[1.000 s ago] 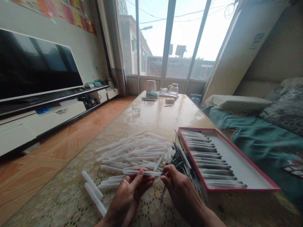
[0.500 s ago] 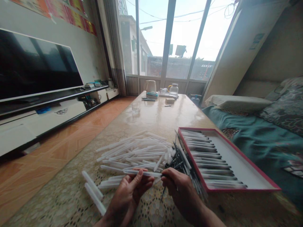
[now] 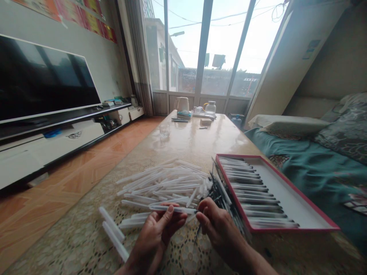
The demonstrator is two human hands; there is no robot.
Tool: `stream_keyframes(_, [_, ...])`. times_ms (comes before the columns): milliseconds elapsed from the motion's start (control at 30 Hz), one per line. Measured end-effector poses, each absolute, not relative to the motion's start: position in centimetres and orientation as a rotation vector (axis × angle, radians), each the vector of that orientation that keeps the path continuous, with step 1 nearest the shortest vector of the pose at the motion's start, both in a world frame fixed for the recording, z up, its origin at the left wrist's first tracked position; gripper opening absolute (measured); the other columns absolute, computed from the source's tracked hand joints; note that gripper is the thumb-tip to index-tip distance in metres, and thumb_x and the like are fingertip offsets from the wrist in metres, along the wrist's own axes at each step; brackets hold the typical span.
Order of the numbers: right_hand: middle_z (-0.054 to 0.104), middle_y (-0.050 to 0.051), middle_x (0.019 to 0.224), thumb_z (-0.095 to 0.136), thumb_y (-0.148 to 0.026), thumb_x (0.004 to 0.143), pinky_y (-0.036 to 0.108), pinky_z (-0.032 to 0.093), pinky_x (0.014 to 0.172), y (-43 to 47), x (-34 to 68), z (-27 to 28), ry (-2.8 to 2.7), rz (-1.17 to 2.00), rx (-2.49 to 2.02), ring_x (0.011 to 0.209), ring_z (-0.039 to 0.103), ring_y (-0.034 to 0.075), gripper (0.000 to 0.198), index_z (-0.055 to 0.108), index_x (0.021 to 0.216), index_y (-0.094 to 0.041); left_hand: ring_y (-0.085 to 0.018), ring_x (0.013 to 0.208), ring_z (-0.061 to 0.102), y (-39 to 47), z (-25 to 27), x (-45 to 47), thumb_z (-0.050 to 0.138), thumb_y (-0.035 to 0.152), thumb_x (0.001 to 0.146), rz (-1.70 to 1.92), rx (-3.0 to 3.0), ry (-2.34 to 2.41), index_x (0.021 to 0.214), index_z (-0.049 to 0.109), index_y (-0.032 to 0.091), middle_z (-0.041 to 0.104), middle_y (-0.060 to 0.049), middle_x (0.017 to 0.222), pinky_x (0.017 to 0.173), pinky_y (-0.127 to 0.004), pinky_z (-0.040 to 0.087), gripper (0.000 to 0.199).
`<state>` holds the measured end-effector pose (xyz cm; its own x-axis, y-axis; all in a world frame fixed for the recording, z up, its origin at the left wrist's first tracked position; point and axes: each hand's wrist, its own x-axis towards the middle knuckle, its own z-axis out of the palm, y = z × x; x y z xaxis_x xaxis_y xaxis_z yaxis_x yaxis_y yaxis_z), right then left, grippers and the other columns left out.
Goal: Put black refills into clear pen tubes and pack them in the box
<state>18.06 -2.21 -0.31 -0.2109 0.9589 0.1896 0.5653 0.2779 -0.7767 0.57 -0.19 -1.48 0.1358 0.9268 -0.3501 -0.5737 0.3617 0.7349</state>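
Note:
My left hand (image 3: 159, 233) is closed on a translucent white pen barrel (image 3: 174, 209), pinched between thumb and fingers and lying nearly level. A dark tip shows at its right end. Just right of that tip, my right hand (image 3: 218, 227) has its thumb and forefinger parted, and nothing is visibly gripped; its other fingers are curled and partly hidden. Beyond my hands spreads a pile of white pen barrels (image 3: 160, 183). Dark thin pen refills (image 3: 222, 191) lie heaped beside the box, partly behind my right hand.
A red-rimmed shallow box (image 3: 298, 191) on the right holds a row of pens (image 3: 252, 191) with black ends. Two loose barrels (image 3: 114, 236) lie at left. A clear glass (image 3: 164, 131), a jug (image 3: 210, 107) and a tissue box (image 3: 184, 114) stand farther along the table (image 3: 137, 152).
My right thumb and forefinger have parted at the pen's dark end, and the hand has lifted slightly. The left hand holds the pen barrel in nearly the same place.

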Motion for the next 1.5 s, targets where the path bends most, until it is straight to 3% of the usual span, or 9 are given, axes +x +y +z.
stream_keyframes(67, [0.054,-0.004,0.061,0.035,-0.034,0.092,0.02,0.036,0.053,-2.2,18.1,-0.3,-1.884,0.737,-1.369,0.054,0.052,0.011,0.018,0.043,0.083,-0.021,-0.02,0.07,0.07,-0.2,-1.4,0.6,0.068,0.013,0.072,1.151,0.485,0.89,0.082,0.063,0.012,0.072,-0.007,0.071,0.073,-0.031,0.057,0.011])
stream_keyframes(233, [0.05,-0.003,0.048,0.022,-0.039,0.095,0.02,0.034,0.048,-1.9,18.0,-0.9,-1.891,0.798,-1.382,0.045,0.051,0.012,0.037,0.04,0.068,-0.021,-0.02,0.071,0.07,-0.2,-1.4,0.6,0.067,0.014,0.073,1.115,0.505,0.887,0.081,0.063,0.012,0.073,-0.008,0.072,0.073,-0.03,0.057,0.01])
stream_keyframes(433, [0.053,-0.004,0.058,0.035,-0.037,0.091,0.02,0.035,0.05,-2.1,17.9,-0.6,-1.896,0.746,-1.394,0.05,0.053,0.012,0.018,0.042,0.086,-0.021,-0.02,0.071,0.07,-0.1,-1.6,0.5,0.068,0.015,0.072,1.154,0.489,0.872,0.082,0.063,0.013,0.073,-0.007,0.073,0.074,-0.032,0.056,0.011])
stream_keyframes(633, [0.045,-0.006,0.046,0.024,-0.04,0.094,0.019,0.03,0.045,-2.0,17.8,-0.9,-1.896,0.778,-1.373,0.041,0.046,0.01,0.034,0.04,0.07,-0.022,-0.019,0.066,0.07,-0.3,-1.2,0.7,0.069,0.015,0.07,1.13,0.503,0.877,0.079,0.063,0.013,0.073,-0.006,0.067,0.068,-0.03,0.056,0.011])
stream_keyframes(800, [0.05,-0.005,0.056,0.036,-0.034,0.09,0.02,0.032,0.049,-2.3,17.7,-0.4,-1.92,0.722,-1.39,0.048,0.049,0.011,0.014,0.041,0.09,-0.021,-0.02,0.067,0.07,-0.3,-1.2,0.7,0.07,0.015,0.07,1.142,0.5,0.878,0.08,0.063,0.013,0.073,-0.007,0.068,0.07,-0.031,0.056,0.013])
stream_keyframes(1033, [0.05,-0.004,0.046,0.02,-0.044,0.093,0.02,0.029,0.043,-1.7,17.7,-1.5,-1.901,0.756,-1.438,0.04,0.05,0.012,0.035,0.04,0.074,-0.022,-0.019,0.066,0.07,-0.2,-1.0,0.8,0.07,0.015,0.07,1.14,0.514,0.876,0.078,0.062,0.012,0.073,-0.007,0.067,0.068,-0.03,0.057,0.011])
stream_keyframes(1200, [0.05,-0.004,0.05,0.026,-0.043,0.091,0.02,0.029,0.043,-1.8,17.8,-1.5,-1.927,0.68,-1.42,0.042,0.049,0.012,0.028,0.042,0.084,-0.021,-0.02,0.069,0.07,0.0,-1.3,0.7,0.07,0.015,0.07,1.152,0.505,0.869,0.082,0.062,0.013,0.073,-0.008,0.071,0.074,-0.032,0.056,0.015])
stream_keyframes(1400, [0.05,-0.003,0.047,0.02,-0.041,0.093,0.019,0.03,0.044,-1.6,17.9,-1.6,-1.954,0.751,-1.433,0.042,0.05,0.012,0.035,0.041,0.074,-0.022,-0.018,0.067,0.07,0.1,-1.4,0.7,0.068,0.016,0.072,1.122,0.519,0.874,0.081,0.061,0.012,0.073,-0.007,0.067,0.068,-0.028,0.057,0.012])
stream_keyframes(1500, [0.051,-0.003,0.05,0.024,-0.044,0.091,0.02,0.031,0.045,-1.6,17.9,-1.7,-1.93,0.712,-1.429,0.043,0.05,0.012,0.032,0.044,0.082,-0.021,-0.018,0.068,0.07,0.1,-1.6,0.6,0.068,0.016,0.072,1.139,0.513,0.861,0.082,0.06,0.013,0.074,-0.007,0.07,0.071,-0.03,0.056,0.013])
